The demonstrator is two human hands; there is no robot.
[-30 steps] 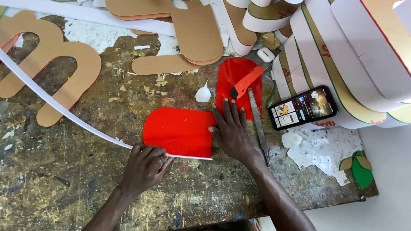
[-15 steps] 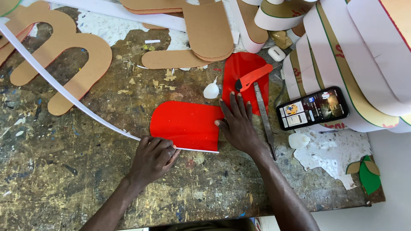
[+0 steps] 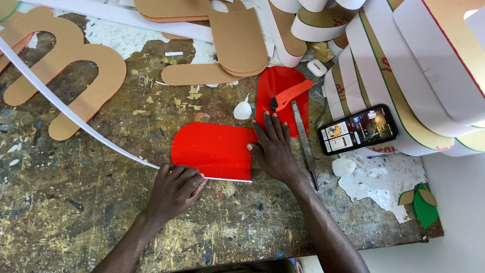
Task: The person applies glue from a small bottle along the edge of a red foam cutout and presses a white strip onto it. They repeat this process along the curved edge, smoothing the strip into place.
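Observation:
A glossy red plastic panel (image 3: 212, 149) with one rounded end lies flat on the worn workbench (image 3: 76, 217). A long white strip (image 3: 65, 114) runs from the upper left down along the panel's near edge. My left hand (image 3: 174, 189) pinches that strip against the panel's lower left corner. My right hand (image 3: 275, 149) lies flat with fingers spread, pressing on the panel's right end. Just beyond my right hand a second red panel (image 3: 278, 91) carries an orange utility knife (image 3: 290, 94).
A metal file (image 3: 304, 144) and a lit phone (image 3: 357, 129) lie right of my right hand. A small white glue bottle (image 3: 243, 108) stands by the panels. Brown cut-out shapes (image 3: 65, 65) and curved white-edged forms (image 3: 419, 65) crowd the back and right. The bench edge runs close on the right.
My left hand has slid slightly along the panel's near edge with the strip. My right hand stays pressed on the panel. The view has shifted a little.

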